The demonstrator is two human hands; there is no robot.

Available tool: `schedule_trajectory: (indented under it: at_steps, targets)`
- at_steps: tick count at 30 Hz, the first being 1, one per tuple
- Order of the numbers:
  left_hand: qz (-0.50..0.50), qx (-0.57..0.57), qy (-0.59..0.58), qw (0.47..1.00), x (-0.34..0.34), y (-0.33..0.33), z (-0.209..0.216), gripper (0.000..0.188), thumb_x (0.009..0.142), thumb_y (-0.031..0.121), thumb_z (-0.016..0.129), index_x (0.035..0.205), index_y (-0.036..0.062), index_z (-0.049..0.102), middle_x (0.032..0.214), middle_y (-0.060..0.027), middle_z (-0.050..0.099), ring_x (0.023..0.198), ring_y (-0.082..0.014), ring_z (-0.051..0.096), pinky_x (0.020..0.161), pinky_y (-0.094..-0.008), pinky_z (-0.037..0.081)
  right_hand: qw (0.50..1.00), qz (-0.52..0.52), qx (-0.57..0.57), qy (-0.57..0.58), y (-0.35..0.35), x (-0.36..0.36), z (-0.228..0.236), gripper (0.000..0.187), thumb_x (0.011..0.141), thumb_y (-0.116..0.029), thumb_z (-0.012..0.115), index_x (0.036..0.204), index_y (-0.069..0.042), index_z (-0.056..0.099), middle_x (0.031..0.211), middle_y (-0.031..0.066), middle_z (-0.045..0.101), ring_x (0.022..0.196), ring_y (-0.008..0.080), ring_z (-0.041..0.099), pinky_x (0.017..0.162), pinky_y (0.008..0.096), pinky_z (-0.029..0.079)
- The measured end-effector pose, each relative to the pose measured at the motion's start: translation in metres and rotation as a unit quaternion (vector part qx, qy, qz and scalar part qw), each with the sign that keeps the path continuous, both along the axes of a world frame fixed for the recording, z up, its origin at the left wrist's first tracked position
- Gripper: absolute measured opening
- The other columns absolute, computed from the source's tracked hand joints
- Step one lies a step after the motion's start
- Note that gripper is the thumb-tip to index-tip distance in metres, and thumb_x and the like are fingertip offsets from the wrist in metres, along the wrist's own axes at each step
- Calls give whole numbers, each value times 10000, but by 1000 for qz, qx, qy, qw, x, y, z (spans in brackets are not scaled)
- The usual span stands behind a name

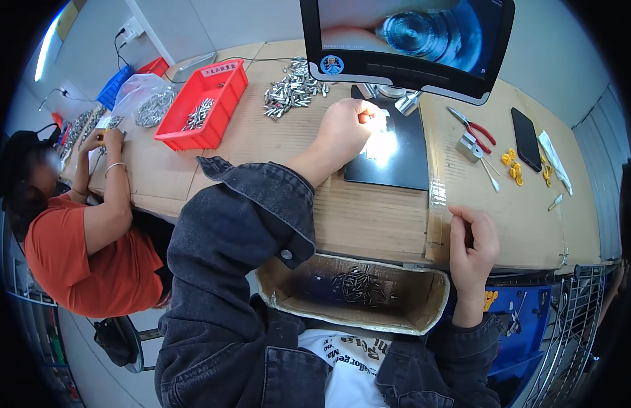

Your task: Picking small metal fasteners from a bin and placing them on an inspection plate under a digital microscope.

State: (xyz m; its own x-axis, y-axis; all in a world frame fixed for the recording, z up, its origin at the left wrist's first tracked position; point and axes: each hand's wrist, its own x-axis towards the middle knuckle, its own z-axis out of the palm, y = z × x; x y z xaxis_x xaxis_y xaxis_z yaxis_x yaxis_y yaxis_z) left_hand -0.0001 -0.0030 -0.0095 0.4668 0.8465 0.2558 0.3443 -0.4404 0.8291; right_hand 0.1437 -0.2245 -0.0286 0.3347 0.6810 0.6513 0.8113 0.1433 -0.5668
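My left hand is closed in a pinch beneath the bright lamp, above the black base plate. On the monitor, a finger and the round, ringed end of a metal part appear enlarged, so a small metal part sits in that pinch. At the table's front edge, my right hand is curled with thumb and fingers drawn together; whatever it may hold is hidden. Below, a cardboard box holds several small metal parts. A loose pile of silvery metal parts lies beyond my left hand.
A red bin with a few metal parts stands at left. Pliers, a metal block, cotton swabs, yellow finger cots and a black phone lie at right. Another person works at far left.
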Motion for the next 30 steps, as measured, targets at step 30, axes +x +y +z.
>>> schedule_trajectory:
  at_steps: [30]
  targets:
    - [40, 434, 343, 832, -64, 61, -1, 107, 825, 52, 580, 858, 16, 676, 863, -118, 661, 743, -300, 630, 701, -367, 521, 1000, -10, -10, -17, 1, -2, -1, 165, 837, 80, 586, 937, -14, 678, 767, 26, 580, 582, 103, 395, 530, 226, 346]
